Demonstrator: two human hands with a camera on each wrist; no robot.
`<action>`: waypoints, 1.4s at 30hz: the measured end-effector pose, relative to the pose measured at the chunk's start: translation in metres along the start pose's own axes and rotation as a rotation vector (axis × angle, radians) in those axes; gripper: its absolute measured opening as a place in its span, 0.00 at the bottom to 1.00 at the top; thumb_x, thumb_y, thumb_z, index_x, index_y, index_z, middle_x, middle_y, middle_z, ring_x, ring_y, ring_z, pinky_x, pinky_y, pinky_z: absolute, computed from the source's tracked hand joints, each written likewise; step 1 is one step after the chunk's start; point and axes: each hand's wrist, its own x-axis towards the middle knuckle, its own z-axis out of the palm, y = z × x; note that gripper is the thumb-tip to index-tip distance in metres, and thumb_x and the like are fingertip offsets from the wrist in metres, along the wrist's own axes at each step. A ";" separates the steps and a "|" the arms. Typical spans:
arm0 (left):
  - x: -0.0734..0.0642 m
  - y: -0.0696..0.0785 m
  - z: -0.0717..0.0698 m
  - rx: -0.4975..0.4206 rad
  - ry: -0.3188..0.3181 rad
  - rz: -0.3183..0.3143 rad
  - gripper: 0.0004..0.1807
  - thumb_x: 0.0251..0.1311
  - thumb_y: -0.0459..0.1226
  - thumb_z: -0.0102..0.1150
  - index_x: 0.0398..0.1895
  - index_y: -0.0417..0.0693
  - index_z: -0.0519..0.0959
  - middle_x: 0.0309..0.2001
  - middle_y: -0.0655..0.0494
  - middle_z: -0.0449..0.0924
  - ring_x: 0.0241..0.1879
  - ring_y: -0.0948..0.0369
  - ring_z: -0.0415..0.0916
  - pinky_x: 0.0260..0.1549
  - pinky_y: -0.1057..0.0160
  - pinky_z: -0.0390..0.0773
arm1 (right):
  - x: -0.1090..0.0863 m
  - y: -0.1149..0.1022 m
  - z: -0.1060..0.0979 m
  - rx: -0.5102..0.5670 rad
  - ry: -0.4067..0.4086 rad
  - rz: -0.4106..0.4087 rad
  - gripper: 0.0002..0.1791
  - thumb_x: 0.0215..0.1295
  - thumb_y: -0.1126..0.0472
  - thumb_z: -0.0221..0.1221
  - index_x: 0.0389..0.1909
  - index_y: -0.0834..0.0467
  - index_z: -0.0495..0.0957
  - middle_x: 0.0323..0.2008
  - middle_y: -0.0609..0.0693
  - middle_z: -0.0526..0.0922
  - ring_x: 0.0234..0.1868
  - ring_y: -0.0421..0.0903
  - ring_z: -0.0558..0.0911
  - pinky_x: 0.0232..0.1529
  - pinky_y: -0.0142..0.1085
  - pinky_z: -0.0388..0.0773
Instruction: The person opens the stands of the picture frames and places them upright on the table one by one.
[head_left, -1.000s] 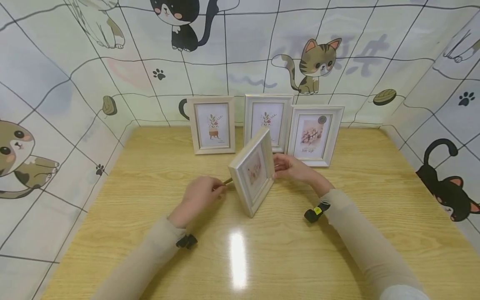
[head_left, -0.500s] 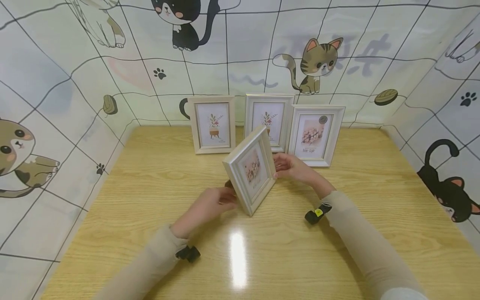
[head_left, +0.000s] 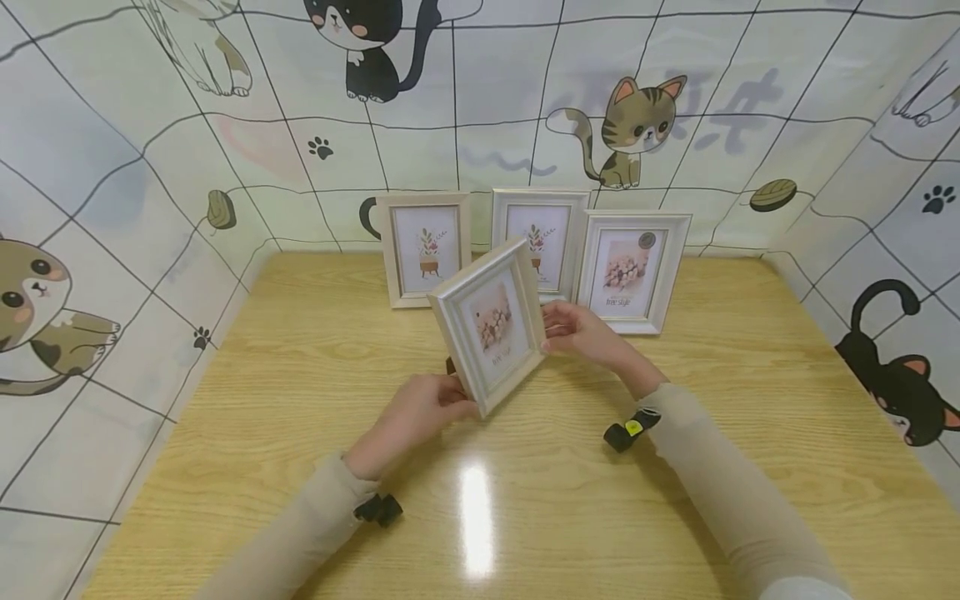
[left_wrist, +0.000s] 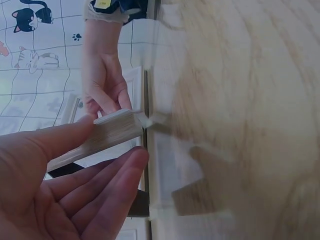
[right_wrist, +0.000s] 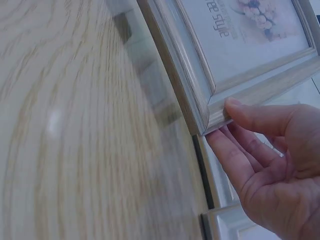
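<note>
A pale silver-gold picture frame (head_left: 495, 325) with a pink-flower print is held upright at an angle between both hands. My left hand (head_left: 416, 412) grips its lower left edge, thumb on the near side and fingers behind. In the left wrist view the frame's side edge (left_wrist: 110, 131) lies between that thumb and the fingers, and a dark piece (left_wrist: 70, 170) shows behind. My right hand (head_left: 588, 337) pinches the lower right corner. In the right wrist view its thumb (right_wrist: 240, 111) presses the front and its fingers pass under the corner. The frame's back is mostly hidden.
Behind stand a beige picture frame (head_left: 387, 250) and a white one (head_left: 540, 194), both with plant prints. Another white frame (head_left: 670, 275), with a flower print, stands at the right. They rest on a wooden table (head_left: 300, 333) before a cat-patterned wall (head_left: 487, 108).
My left hand has moved right, from the piece behind the frame to its lower left edge. The frame has turned to face forward more and shifted slightly left and up.
</note>
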 end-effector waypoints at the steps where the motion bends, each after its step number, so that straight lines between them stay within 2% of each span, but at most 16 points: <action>1: 0.000 0.000 -0.002 0.000 0.016 -0.010 0.15 0.58 0.49 0.69 0.45 0.55 0.86 0.38 0.61 0.90 0.38 0.65 0.85 0.38 0.65 0.84 | 0.001 -0.003 0.002 -0.005 0.011 -0.001 0.27 0.56 0.80 0.62 0.58 0.75 0.69 0.53 0.75 0.78 0.52 0.54 0.83 0.56 0.34 0.83; 5: -0.001 -0.004 -0.010 0.013 0.079 -0.045 0.14 0.59 0.49 0.68 0.43 0.53 0.87 0.38 0.60 0.90 0.38 0.64 0.86 0.40 0.63 0.85 | 0.008 -0.009 0.009 -0.025 0.055 -0.013 0.26 0.57 0.79 0.62 0.58 0.74 0.69 0.53 0.74 0.78 0.53 0.55 0.83 0.53 0.31 0.84; 10: -0.001 -0.015 -0.026 0.035 0.139 -0.055 0.15 0.62 0.49 0.66 0.43 0.51 0.87 0.41 0.56 0.90 0.40 0.60 0.87 0.41 0.59 0.86 | 0.018 -0.020 0.023 -0.056 0.112 -0.037 0.25 0.59 0.78 0.62 0.58 0.73 0.70 0.52 0.73 0.79 0.55 0.64 0.82 0.49 0.31 0.85; 16: -0.004 -0.030 -0.048 0.035 0.195 -0.062 0.16 0.63 0.49 0.65 0.44 0.48 0.87 0.43 0.52 0.89 0.44 0.54 0.87 0.47 0.53 0.85 | 0.032 -0.032 0.041 -0.057 0.175 -0.058 0.27 0.59 0.77 0.63 0.60 0.73 0.69 0.54 0.72 0.79 0.56 0.66 0.81 0.58 0.44 0.83; 20: -0.007 -0.039 -0.064 0.007 0.208 -0.075 0.18 0.63 0.48 0.65 0.48 0.45 0.86 0.46 0.48 0.89 0.46 0.51 0.86 0.47 0.52 0.86 | 0.039 -0.037 0.054 -0.029 0.184 -0.090 0.27 0.61 0.75 0.63 0.61 0.71 0.68 0.57 0.71 0.78 0.59 0.65 0.80 0.61 0.47 0.81; 26: -0.013 -0.055 -0.089 -0.020 0.225 -0.117 0.21 0.65 0.48 0.63 0.52 0.43 0.84 0.48 0.44 0.88 0.50 0.49 0.85 0.47 0.51 0.85 | 0.046 -0.044 0.069 0.031 0.119 -0.175 0.24 0.66 0.72 0.60 0.62 0.71 0.68 0.61 0.69 0.76 0.63 0.63 0.77 0.64 0.45 0.78; 31: -0.019 -0.068 -0.107 0.020 0.264 -0.113 0.22 0.66 0.47 0.62 0.53 0.40 0.83 0.49 0.41 0.87 0.50 0.46 0.85 0.46 0.51 0.85 | 0.056 -0.049 0.081 0.079 0.026 -0.233 0.26 0.68 0.72 0.58 0.66 0.69 0.67 0.65 0.66 0.73 0.67 0.62 0.74 0.65 0.43 0.77; 35: -0.025 -0.078 -0.122 0.054 0.280 -0.164 0.24 0.67 0.48 0.61 0.55 0.39 0.82 0.51 0.39 0.85 0.52 0.43 0.83 0.47 0.49 0.84 | 0.066 -0.054 0.094 0.106 -0.052 -0.263 0.29 0.68 0.74 0.57 0.70 0.67 0.65 0.68 0.64 0.69 0.68 0.62 0.72 0.64 0.42 0.78; 39: -0.028 -0.088 -0.138 0.097 0.282 -0.219 0.26 0.68 0.50 0.58 0.57 0.39 0.80 0.53 0.36 0.83 0.55 0.40 0.80 0.50 0.44 0.82 | 0.076 -0.058 0.108 0.065 -0.087 -0.277 0.34 0.66 0.74 0.60 0.72 0.67 0.62 0.67 0.66 0.64 0.66 0.64 0.73 0.64 0.40 0.78; 42: -0.027 -0.097 -0.148 0.136 0.281 -0.233 0.26 0.68 0.49 0.57 0.57 0.37 0.79 0.54 0.34 0.82 0.54 0.38 0.80 0.50 0.42 0.81 | 0.082 -0.061 0.118 0.008 -0.097 -0.262 0.36 0.65 0.72 0.61 0.73 0.66 0.61 0.65 0.67 0.63 0.63 0.63 0.75 0.65 0.38 0.76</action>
